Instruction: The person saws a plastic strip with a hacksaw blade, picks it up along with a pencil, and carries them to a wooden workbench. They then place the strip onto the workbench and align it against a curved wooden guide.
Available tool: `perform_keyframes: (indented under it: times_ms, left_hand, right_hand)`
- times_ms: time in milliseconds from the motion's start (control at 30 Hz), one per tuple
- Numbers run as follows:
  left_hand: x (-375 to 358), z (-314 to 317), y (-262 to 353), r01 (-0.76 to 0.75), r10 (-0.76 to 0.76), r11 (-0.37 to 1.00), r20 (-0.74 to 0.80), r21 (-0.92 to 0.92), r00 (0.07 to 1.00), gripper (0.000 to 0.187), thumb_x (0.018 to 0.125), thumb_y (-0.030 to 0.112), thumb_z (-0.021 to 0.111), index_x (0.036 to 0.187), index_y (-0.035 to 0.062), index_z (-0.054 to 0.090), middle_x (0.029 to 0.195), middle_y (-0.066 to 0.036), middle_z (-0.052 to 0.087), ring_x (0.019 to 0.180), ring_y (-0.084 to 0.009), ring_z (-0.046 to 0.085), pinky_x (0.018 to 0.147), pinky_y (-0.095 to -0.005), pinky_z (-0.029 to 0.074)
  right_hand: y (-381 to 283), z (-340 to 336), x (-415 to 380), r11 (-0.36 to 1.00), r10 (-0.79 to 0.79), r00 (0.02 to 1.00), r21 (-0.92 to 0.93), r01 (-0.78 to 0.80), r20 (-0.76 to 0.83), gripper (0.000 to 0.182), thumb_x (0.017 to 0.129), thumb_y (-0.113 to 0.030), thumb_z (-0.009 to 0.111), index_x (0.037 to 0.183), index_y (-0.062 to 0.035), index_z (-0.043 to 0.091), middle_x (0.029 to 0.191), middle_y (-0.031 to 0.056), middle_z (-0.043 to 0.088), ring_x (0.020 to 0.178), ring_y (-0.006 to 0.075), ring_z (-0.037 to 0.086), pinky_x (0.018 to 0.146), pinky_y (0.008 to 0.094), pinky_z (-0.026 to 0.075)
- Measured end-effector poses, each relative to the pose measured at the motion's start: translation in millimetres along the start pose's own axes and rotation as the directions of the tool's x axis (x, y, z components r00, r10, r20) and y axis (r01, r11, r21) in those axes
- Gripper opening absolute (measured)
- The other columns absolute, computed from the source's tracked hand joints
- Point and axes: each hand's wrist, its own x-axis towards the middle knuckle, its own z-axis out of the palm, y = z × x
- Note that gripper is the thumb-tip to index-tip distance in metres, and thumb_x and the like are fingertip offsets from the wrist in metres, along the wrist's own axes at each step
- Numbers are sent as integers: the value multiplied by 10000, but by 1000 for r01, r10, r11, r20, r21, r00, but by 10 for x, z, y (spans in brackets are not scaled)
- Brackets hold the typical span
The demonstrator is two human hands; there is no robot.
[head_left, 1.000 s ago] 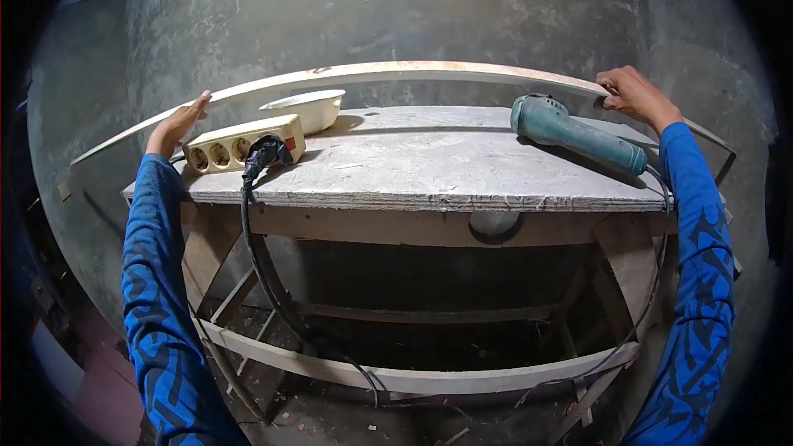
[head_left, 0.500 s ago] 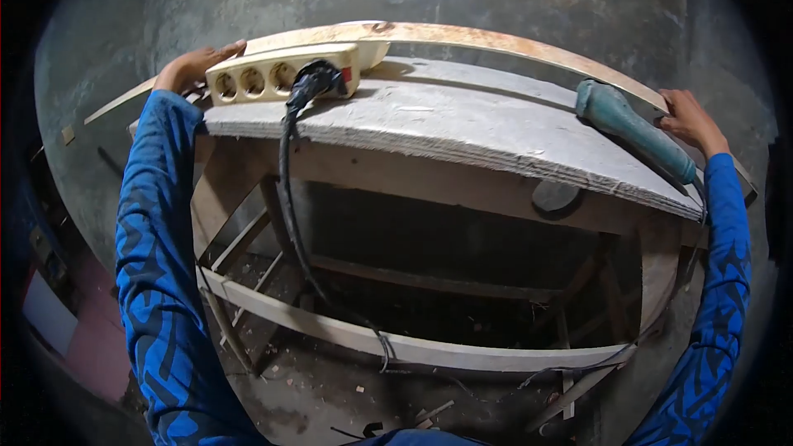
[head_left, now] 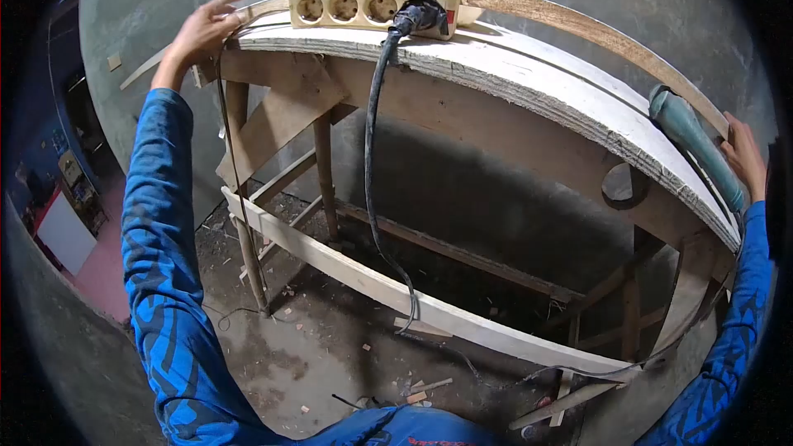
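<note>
A long thin wooden strip [head_left: 578, 23] lies along the far side of the white-topped workbench [head_left: 529, 74]. At its right part, my right hand [head_left: 746, 157] is closed round the strip, beside a green power tool [head_left: 698, 144]. My left hand [head_left: 206, 29] is at the strip's left part with its fingers apart, the strip passing behind or under them. Between my hands, nearer the left one, a cream power strip [head_left: 355, 7] with a black plug [head_left: 420, 15] in it rests on the bench.
The black cable [head_left: 371, 157] hangs from the plug down past the wooden lower rail [head_left: 355, 274]. A round hole shows in the bench's front board. Wood scraps [head_left: 417, 396] lie on the floor. A grey wall stands behind, with a doorway at the far left.
The view has turned left, so the bench sits further right and higher. My left hand's fingers have lifted and spread. My right hand remains on the strip.
</note>
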Motion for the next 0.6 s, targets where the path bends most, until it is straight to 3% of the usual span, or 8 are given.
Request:
perform_keyframes:
  times_ms: [33,100,233,267,367,500,567,600]
  left_hand:
    - [-28,81,-2,-21,20,1000,-62,-7,998,476,952,295,607,1388,126,519,1288,-190,605,1143,-271,608,948,-360,499]
    - [-60,154,71,-25,36,997,-176,68,984,485,929,287,618,1390,170,524,1325,-202,582,1204,-319,579,980,-382,487]
    - [2,177,385,7,-7,1000,-91,-1,996,534,927,325,633,1415,154,500,1407,-218,504,1302,-326,494,1054,-414,434]
    - [34,187,489,31,-27,999,-89,42,996,545,916,328,651,1415,167,503,1422,-211,493,1296,-325,498,1054,-424,434]
    - [202,149,506,30,-33,995,25,98,999,575,882,318,692,1410,177,512,1399,-185,529,1285,-325,508,1060,-426,425]
    - [415,152,517,-27,13,995,145,96,989,555,834,291,735,1326,83,585,1310,-134,607,1213,-255,562,1043,-368,429]
    - [404,72,591,-158,119,963,184,218,976,495,839,307,745,1242,41,634,1190,-127,672,1112,-232,611,980,-349,466]
    - [402,63,627,-104,68,982,219,159,973,483,842,306,744,1231,40,641,1166,-120,680,1082,-220,611,969,-344,463]
  right_hand:
    - [-41,16,11,1000,3,1000,2,-3,-7,589,849,-93,599,1414,-63,434,1219,187,547,1139,327,541,1010,389,415]
    - [-80,11,8,998,57,998,39,-57,11,591,847,-94,591,1414,-57,430,1250,194,536,1157,334,535,1017,399,412]
    - [-199,43,-12,999,-12,985,46,20,-174,530,795,-75,554,1318,-23,484,1179,234,561,1125,388,527,992,449,402]
    - [-434,-230,0,992,7,1000,125,-8,9,373,745,-74,547,1108,10,526,1122,262,567,1076,423,516,942,479,401]
    - [-640,-404,-26,993,57,997,96,-61,48,266,720,-74,553,957,28,489,1059,281,571,1043,444,507,896,493,398]
    - [-645,-264,-79,981,5,981,191,32,-193,273,675,-32,582,935,39,538,974,284,581,1028,467,510,881,504,399]
    - [-765,-422,-62,983,78,993,173,-62,-87,287,669,-31,595,946,31,557,1011,276,590,1056,458,513,899,496,402]
    - [-831,-467,-43,976,144,989,162,-146,25,301,662,-30,609,957,24,577,1048,268,599,1084,448,516,916,487,405]
